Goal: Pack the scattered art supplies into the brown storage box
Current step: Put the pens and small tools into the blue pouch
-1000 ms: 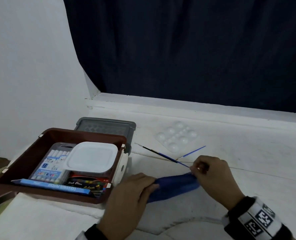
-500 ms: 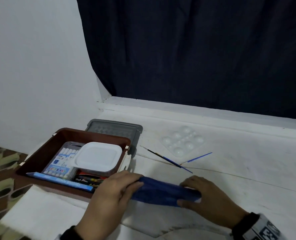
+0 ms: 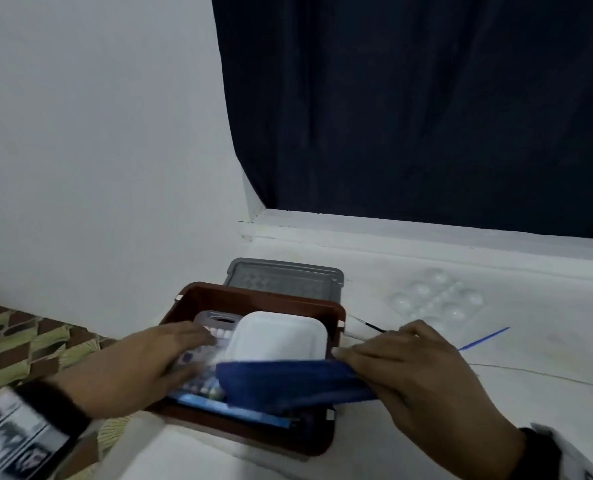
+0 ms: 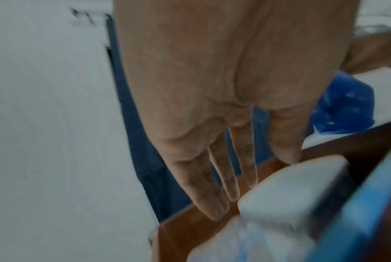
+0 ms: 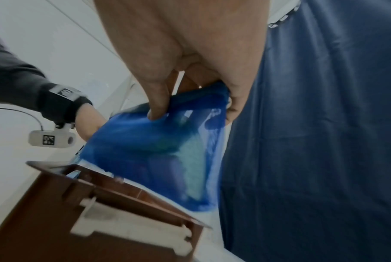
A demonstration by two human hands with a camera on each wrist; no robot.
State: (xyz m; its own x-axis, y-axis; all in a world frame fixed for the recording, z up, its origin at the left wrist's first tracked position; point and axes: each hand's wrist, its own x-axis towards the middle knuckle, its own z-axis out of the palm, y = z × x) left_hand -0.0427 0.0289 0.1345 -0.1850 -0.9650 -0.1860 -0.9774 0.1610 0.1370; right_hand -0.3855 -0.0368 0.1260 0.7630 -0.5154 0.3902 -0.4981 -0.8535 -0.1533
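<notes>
The brown storage box (image 3: 253, 295) stands open at the white surface's left end. It holds a white lidded container (image 3: 277, 336), a marker pack (image 3: 198, 355) and flat packs. My right hand (image 3: 374, 358) pinches the right end of a blue pouch (image 3: 288, 379) and holds it over the box's front right part. In the right wrist view the pouch (image 5: 158, 141) hangs from thumb and fingers above the box (image 5: 122, 203). My left hand (image 3: 184, 348) hovers over the marker pack with straight fingers (image 4: 223, 177) and grips nothing.
A grey lid (image 3: 284, 278) lies behind the box. A clear paint palette (image 3: 437, 299), a blue brush (image 3: 485, 337) and a dark brush (image 3: 368, 325) lie on the surface to the right. A wall stands left, a dark curtain behind. Patterned floor lies lower left.
The blue pouch has been lifted off the surface and carried left over the box. My left hand has let go of it and now reaches over the markers.
</notes>
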